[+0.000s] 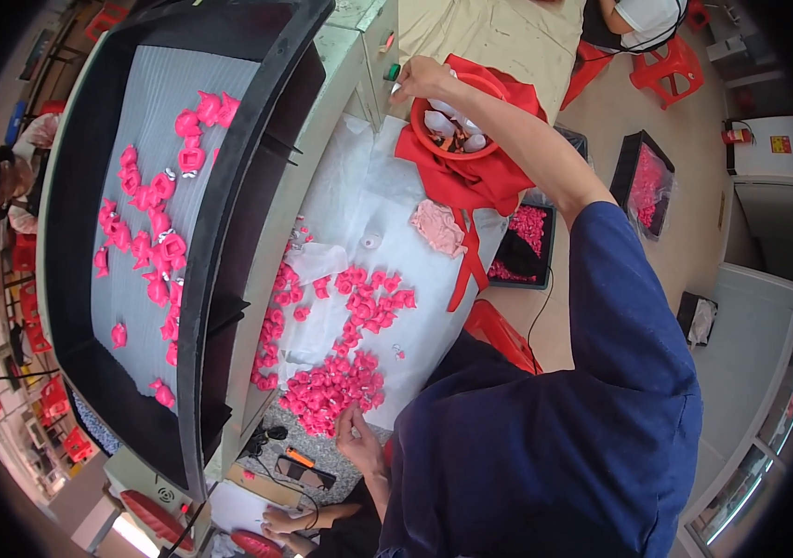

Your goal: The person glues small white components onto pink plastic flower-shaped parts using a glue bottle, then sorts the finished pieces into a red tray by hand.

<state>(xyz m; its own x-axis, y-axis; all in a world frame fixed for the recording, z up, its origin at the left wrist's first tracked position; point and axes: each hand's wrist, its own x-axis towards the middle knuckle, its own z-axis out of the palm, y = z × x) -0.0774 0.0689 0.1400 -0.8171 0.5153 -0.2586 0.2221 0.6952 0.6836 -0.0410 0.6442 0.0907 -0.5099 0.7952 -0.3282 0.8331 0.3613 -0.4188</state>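
My left hand is at the near edge of a heap of small bright pink moulded pieces, its fingertips drawn together against the heap; what they hold is hidden. My right hand reaches far out past a red bowl of whitish rounded things. Its fingers are pinched, with a small white bit at their tips, close to a green button on the machine frame. More pink pieces lie loose on the white sheeting. A pale pink crumpled cloth lies below the bowl.
A black-walled conveyor carries pink pieces on its pale belt. Red cloth lies under the bowl. Black crates of pink pieces stand on the floor. A co-worker's hands are at the bottom; other people sit farther off.
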